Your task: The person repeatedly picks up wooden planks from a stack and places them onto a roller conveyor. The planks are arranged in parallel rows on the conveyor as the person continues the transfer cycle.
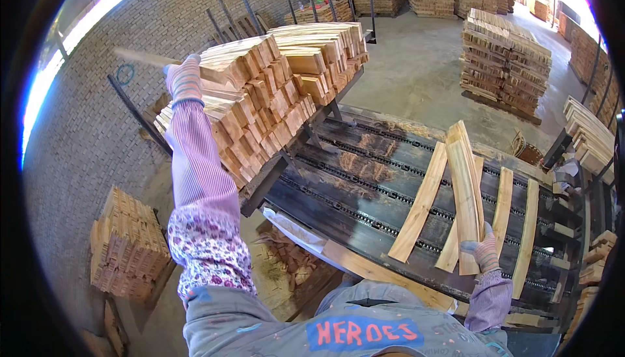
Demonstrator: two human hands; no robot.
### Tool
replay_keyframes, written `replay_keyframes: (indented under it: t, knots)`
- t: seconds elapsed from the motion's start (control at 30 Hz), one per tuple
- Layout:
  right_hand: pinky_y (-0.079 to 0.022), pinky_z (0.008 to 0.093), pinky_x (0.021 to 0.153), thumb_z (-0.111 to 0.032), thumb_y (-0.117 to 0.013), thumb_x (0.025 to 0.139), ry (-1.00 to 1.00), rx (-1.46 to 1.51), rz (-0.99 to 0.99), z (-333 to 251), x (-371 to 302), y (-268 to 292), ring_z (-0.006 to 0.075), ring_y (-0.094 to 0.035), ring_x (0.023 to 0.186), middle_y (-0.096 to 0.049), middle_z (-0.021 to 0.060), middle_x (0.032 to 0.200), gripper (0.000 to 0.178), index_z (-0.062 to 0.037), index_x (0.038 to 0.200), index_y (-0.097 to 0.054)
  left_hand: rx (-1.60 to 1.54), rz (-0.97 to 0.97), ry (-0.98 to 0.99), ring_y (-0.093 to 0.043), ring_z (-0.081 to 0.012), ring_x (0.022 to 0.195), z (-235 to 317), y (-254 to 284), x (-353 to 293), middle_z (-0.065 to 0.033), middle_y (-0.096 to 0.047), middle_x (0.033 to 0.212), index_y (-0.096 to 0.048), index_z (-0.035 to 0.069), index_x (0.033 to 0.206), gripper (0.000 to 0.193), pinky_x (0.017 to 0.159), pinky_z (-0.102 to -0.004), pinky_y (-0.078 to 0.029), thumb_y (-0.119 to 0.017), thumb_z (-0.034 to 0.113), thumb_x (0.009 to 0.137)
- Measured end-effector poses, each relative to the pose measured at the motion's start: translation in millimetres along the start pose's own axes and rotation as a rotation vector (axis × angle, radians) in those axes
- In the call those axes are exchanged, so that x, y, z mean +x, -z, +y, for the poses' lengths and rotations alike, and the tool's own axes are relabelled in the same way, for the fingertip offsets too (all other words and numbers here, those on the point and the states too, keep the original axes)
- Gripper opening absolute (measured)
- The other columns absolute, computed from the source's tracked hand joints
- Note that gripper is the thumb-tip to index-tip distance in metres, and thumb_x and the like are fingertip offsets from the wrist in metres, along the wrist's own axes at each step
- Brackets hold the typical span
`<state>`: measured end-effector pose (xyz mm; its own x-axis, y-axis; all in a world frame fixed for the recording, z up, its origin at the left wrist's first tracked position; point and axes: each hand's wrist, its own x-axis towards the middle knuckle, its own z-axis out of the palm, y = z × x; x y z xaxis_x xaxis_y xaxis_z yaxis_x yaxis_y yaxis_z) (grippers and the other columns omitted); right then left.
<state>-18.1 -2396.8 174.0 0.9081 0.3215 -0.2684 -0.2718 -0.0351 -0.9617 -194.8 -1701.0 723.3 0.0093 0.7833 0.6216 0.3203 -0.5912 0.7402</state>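
My left hand (184, 80), in a striped glove with blue fingertips, is stretched out to the upper left. It is closed on a wooden board (144, 57), whose outer end is blurred, at the top of a stack of boards (260, 106) on a metal rack. At the lower right, my right hand (483, 253), gloved the same way, grips the near end of a wooden board (463, 194). That board overlaps others on the dark chain conveyor (312, 201); whether my fingers also take in a second board is hidden.
More single boards (420, 204) lie spread across the conveyor's chains. Metal posts (250, 9) rise along the rack's far side, before a brick wall (84, 129). Stacked boards stand at the lower left (128, 246) and upper right (502, 61). Sawdust (366, 165) covers part of the conveyor.
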Motion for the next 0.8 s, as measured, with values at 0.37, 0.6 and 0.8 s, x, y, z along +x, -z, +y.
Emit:
replay_keyframes:
  t: [0.37,0.6,0.8]
  knots:
    - [-0.058,0.0353,0.097,-0.009,-0.088,0.061,0.264,-0.087,-0.071,-117.1,-26.9,-21.7,0.0230,-0.068,0.114,-0.069,0.0141,0.127,0.095,0.0018,0.147,-0.050,0.002,-0.490,0.131,-0.044,-0.0331,0.151,0.4,9.5,1.6,-0.0189,-0.048,0.163,-0.039,0.000,0.163,0.090,0.123,-0.0402,-0.033,-0.072,0.052,0.097]
    - [-0.050,0.0382,0.113,-0.024,-0.097,0.063,0.762,-0.375,0.024,-242.3,73.7,-62.8,0.0312,-0.062,0.131,-0.063,0.0215,0.143,0.117,-0.0046,0.162,-0.037,-0.329,-0.877,-0.571,-0.063,-0.0377,0.128,62.2,-28.8,-392.8,-0.0196,-0.070,0.129,-0.068,0.007,0.132,0.046,0.108,-0.0475,-0.052,-0.079,0.018,0.089]
    - [-0.045,0.0409,0.122,-0.024,-0.098,0.066,0.957,-0.368,-0.228,-444.0,173.8,-246.2,0.0324,-0.058,0.138,-0.058,0.0205,0.151,0.119,-0.0150,0.165,-0.033,0.389,-1.386,-0.434,-0.047,-0.0464,0.140,-157.3,-115.2,-540.5,-0.0240,-0.052,0.149,-0.050,0.013,0.152,0.084,0.116,-0.0537,-0.043,-0.076,0.059,0.087]
